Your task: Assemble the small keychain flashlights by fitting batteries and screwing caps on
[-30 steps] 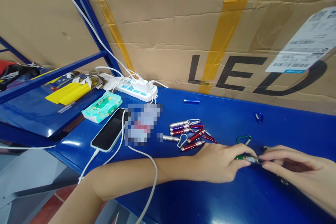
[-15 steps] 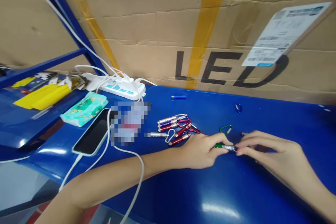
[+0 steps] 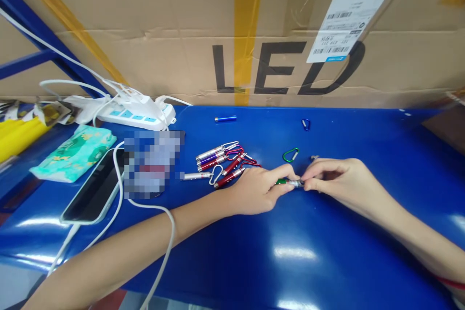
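My left hand rests on the blue table and pinches a small green keychain flashlight. Fingers of my right hand close on the silver end of that same flashlight from the right. Just left of my left hand lies a pile of several red, purple and silver keychain flashlights with their clips. A loose green carabiner lies just beyond my fingers, and a small blue carabiner sits farther back. A single blue flashlight body lies near the box.
A large cardboard box marked LED walls off the back of the table. At left lie a phone on a white cable, a tissue pack and a white power strip. A blue shelf frame stands far left.
The view has swung right and down, so everything sits farther left in frame. Both hands stay joined on the green flashlight; little else differs.
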`<state>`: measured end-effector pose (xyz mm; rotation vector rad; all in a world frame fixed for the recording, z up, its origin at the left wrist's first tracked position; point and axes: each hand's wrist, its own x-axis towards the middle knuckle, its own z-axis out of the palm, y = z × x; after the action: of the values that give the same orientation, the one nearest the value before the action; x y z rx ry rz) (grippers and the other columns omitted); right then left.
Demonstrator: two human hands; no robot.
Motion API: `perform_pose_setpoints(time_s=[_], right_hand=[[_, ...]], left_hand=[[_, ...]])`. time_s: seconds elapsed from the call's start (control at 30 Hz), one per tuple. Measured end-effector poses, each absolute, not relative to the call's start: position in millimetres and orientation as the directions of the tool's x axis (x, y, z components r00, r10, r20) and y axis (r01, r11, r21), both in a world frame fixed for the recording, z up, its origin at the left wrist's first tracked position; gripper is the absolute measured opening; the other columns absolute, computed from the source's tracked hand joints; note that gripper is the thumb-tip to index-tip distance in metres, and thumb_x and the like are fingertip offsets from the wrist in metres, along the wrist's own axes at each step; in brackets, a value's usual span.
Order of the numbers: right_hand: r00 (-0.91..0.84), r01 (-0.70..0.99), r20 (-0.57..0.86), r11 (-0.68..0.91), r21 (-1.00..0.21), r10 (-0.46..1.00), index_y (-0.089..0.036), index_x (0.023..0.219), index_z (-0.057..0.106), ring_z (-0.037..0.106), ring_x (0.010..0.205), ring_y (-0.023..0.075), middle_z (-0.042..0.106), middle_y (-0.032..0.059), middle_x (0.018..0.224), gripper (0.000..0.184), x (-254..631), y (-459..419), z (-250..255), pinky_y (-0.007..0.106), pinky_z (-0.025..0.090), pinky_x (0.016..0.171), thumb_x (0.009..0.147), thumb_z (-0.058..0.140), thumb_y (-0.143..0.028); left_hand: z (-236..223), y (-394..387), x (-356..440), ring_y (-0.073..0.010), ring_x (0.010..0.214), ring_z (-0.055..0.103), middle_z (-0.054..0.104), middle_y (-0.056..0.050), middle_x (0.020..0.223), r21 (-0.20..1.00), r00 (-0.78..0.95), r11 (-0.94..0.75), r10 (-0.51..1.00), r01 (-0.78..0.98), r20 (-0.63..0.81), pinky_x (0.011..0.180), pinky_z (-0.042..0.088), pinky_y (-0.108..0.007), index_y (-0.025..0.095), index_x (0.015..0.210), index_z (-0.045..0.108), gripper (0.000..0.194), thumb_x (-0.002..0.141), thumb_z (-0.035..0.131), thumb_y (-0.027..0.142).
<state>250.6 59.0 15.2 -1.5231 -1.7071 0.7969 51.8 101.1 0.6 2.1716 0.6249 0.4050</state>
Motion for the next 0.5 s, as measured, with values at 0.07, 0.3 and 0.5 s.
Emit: perform_pose_setpoints(time_s=[0.07, 0.3, 0.5], right_hand=[[-0.046, 0.555, 0.077, 0.09, -0.827, 0.996, -0.023, 0.054, 0.069, 0.05, 0.047, 0.0118, 0.063, 0.0011, 0.053, 0.035, 251.5, 59.5, 11.5, 0.024, 0.038, 0.044, 0.058, 0.074, -0.057], [-0.018, 0.548, 0.043, 0.045, -0.836, 0.999, -0.024, 0.054, 0.071, 0.049, 0.046, 0.0113, 0.062, 0.0012, 0.053, 0.03, 249.4, 60.2, 12.9, 0.024, 0.039, 0.044, 0.056, 0.076, -0.053], [-0.023, 0.559, -0.078, -0.052, -0.827, 0.997, -0.022, 0.052, 0.07, 0.047, 0.041, 0.0107, 0.058, 0.0006, 0.046, 0.036, 248.5, 62.7, 13.6, 0.022, 0.037, 0.038, 0.051, 0.075, -0.058]], left_hand=[[1.1, 100.7, 51.7, -0.0122, 0.054, 0.049, 0.047, 0.006, 0.062, 0.769, 0.83, -0.566, 0.551, 0.297, 0.085, 0.056, 0.031, -0.021, 0.02, 0.103, 0.052, 0.008, 0.097, 0.047, 0.02], [2.3, 100.2, 51.7, -0.0144, 0.058, 0.054, 0.05, 0.005, 0.062, 0.693, 0.826, -0.62, 0.56, 0.367, 0.063, 0.056, 0.033, -0.022, 0.019, 0.108, 0.052, 0.013, 0.099, 0.045, 0.024], [3.0, 96.6, 51.4, -0.0165, 0.065, 0.06, 0.058, 0.003, 0.069, 0.634, 0.834, -0.664, 0.549, 0.396, 0.055, 0.056, 0.036, -0.023, 0.02, 0.112, 0.05, 0.015, 0.1, 0.043, 0.025]])
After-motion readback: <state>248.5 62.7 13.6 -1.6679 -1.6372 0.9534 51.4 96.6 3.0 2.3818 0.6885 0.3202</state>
